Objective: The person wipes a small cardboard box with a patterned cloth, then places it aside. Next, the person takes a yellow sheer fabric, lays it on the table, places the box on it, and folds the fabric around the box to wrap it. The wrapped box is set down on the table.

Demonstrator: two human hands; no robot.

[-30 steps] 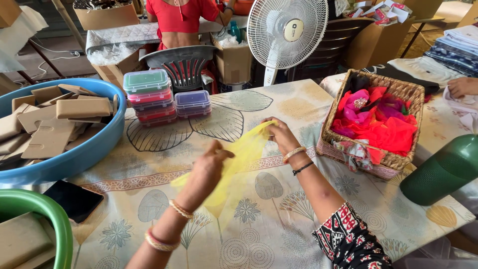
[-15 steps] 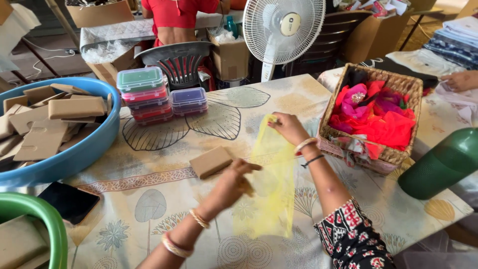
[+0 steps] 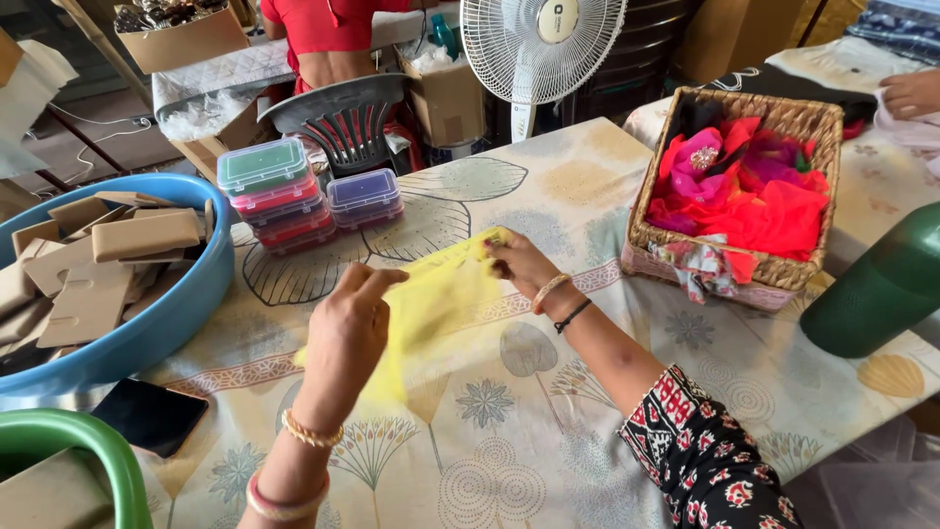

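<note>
Tub (image 3: 186, 304) left, basket (image 3: 734, 264) right, boxes (image 3: 294, 196) behind.

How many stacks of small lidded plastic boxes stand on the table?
2: a taller green-lidded stack beside the blue tub, and a shorter blue-lidded stack right of it. Further boxes may be hidden behind them.

A wicker basket (image 3: 641, 211) of red cloth sits beside a fan (image 3: 541, 44).

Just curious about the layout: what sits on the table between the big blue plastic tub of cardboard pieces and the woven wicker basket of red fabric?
In the head view: stacked small plastic lidded boxes, then both hands stretching sheer yellow fabric.
</note>
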